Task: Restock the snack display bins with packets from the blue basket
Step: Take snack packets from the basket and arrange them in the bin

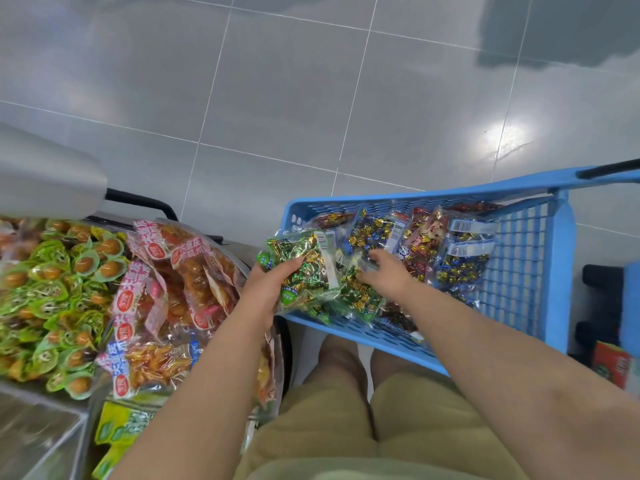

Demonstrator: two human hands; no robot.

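The blue basket (526, 268) stands on the floor at the right, holding several clear bags of wrapped candies in green, blue and red. My left hand (268, 284) grips a bag of green-wrapped candies (301, 261) at the basket's left rim. My right hand (386, 271) reaches into the basket with its fingers curled on another green-and-gold candy bag (356, 292). The snack display bins (114, 299) lie to the left, filled with green egg packets (52, 289) and pink-labelled bags of orange snacks (180, 282).
A grey-tiled floor (311, 98) spreads ahead. A white blurred shape (45, 181) juts over the bins at the left. A clear empty compartment (38, 434) sits bottom left. A red-and-green box (613, 365) and dark items lie right of the basket.
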